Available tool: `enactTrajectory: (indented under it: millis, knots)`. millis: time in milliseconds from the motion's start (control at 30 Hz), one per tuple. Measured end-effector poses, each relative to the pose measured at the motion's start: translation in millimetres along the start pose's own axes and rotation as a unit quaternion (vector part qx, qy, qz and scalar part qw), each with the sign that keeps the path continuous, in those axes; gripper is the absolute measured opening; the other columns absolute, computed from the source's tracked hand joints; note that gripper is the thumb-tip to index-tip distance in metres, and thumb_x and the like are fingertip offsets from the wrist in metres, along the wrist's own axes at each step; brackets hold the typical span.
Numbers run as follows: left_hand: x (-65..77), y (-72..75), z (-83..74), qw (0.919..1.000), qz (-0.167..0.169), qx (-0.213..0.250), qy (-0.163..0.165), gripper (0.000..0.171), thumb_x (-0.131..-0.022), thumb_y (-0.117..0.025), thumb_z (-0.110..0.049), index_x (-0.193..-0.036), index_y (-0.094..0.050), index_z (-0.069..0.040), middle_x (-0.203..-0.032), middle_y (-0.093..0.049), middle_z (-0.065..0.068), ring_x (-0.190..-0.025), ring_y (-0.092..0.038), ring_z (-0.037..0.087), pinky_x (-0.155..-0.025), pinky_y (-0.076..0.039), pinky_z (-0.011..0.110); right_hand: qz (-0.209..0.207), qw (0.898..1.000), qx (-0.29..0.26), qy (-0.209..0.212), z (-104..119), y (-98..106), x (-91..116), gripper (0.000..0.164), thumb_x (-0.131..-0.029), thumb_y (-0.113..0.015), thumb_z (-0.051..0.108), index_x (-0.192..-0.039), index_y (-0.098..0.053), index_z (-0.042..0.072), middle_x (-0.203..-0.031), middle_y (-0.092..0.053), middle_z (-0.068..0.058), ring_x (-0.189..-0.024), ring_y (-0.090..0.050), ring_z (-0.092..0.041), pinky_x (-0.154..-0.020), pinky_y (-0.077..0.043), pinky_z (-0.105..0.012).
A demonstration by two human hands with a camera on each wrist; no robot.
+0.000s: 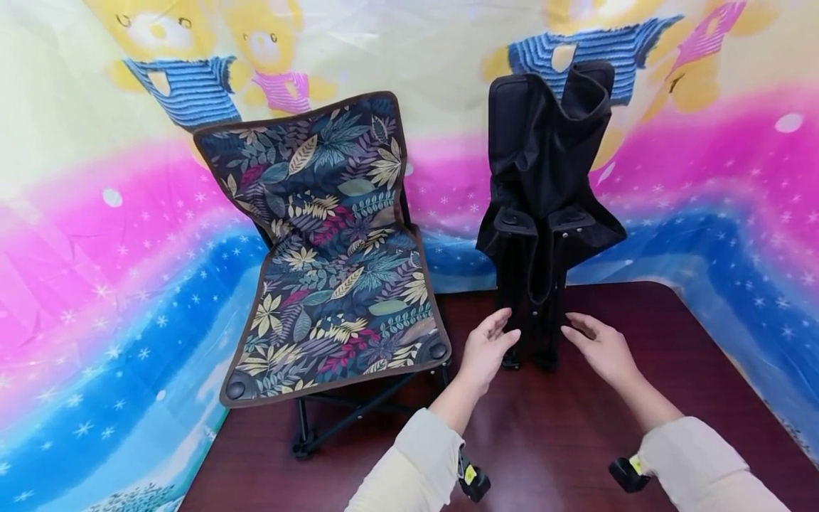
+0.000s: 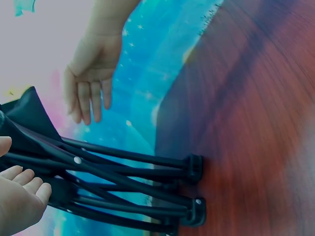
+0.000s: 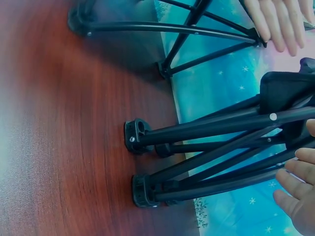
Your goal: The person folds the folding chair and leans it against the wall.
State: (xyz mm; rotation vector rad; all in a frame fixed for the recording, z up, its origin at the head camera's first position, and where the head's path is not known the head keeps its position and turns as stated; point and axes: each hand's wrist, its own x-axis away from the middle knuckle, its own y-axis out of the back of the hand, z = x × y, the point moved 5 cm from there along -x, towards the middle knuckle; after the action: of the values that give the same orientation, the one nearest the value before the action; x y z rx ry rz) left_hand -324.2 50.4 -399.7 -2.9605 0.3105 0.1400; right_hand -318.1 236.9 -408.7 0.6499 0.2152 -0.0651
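A folding chair [image 1: 544, 156], folded up with its black underside fabric outward, stands upright on the table toward the back right. My left hand [image 1: 486, 348] is just left of its bunched legs, fingers loosely bent and holding nothing. On the other side of the legs, my right hand [image 1: 598, 345] is held out with its palm turned inward, also holding nothing. The wrist views show the folded legs [image 2: 133, 182] with black plastic feet [image 3: 143, 189] on the tabletop, between the two hands.
An unfolded chair [image 1: 339, 284] with a leaf-print seat stands on the left of the dark red wooden table [image 1: 544, 434]. Behind the table hangs a colourful cloth [image 1: 128, 213] printed with bears. Small black devices [image 1: 475, 483] hang at both wrists.
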Motion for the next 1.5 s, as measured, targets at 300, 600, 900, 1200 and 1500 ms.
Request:
enactTrajectory:
  millis: [300,600,900,1200,1500]
  knots:
    - [11.0,-4.7,-19.8,0.9996,0.026,0.002,-0.012,0.040,-0.082,-0.058,-0.008,-0.121,-0.050,-0.005,-0.123,-0.048,0.008,-0.115,-0.041,0.015,-0.096,-0.031,0.027,-0.004,1.000,0.001,0.008,10,2,5,0.053,-0.088,-0.046,0.034,-0.123,-0.042,-0.005,-0.119,-0.044,-0.028,-0.108,-0.041,-0.041,-0.080,-0.039,-0.051]
    - [26.6,-4.6,-41.3,0.9984,0.050,0.011,-0.024,0.041,-0.082,-0.057,-0.006,-0.122,-0.050,-0.009,-0.124,-0.047,0.005,-0.115,-0.040,0.011,-0.095,-0.031,0.023,-0.016,0.999,0.009,0.028,27,6,13,0.051,-0.088,-0.048,0.033,-0.124,-0.042,-0.003,-0.119,-0.046,-0.026,-0.108,-0.042,-0.040,-0.081,-0.038,-0.052]
    - [39.9,3.2,-58.9,0.9940,0.090,-0.001,-0.062,0.047,-0.082,-0.056,-0.004,-0.127,-0.042,-0.003,-0.128,-0.043,0.005,-0.118,-0.037,0.012,-0.098,-0.028,0.025,-0.021,0.999,0.009,0.048,39,7,21,0.049,-0.087,-0.050,0.030,-0.124,-0.043,-0.001,-0.119,-0.047,-0.024,-0.109,-0.040,-0.040,-0.080,-0.036,-0.054]
    - [50.8,19.5,-70.0,0.9910,0.092,-0.055,-0.081,0.049,-0.083,-0.056,-0.006,-0.129,-0.040,-0.007,-0.131,-0.039,0.003,-0.120,-0.033,0.013,-0.099,-0.026,0.027,-0.017,0.998,0.010,0.067,50,1,25,0.048,-0.086,-0.052,0.029,-0.125,-0.044,0.002,-0.118,-0.048,-0.022,-0.111,-0.040,-0.037,-0.080,-0.036,-0.053]
    - [58.4,40.8,-74.3,0.9827,0.076,-0.138,-0.097,0.051,-0.083,-0.057,-0.016,-0.131,-0.039,-0.016,-0.132,-0.037,-0.002,-0.121,-0.032,0.022,-0.099,-0.026,0.033,-0.005,0.997,0.003,0.071,64,-4,31,0.047,-0.086,-0.053,0.028,-0.126,-0.044,0.005,-0.119,-0.048,-0.021,-0.112,-0.039,-0.036,-0.081,-0.035,-0.052]
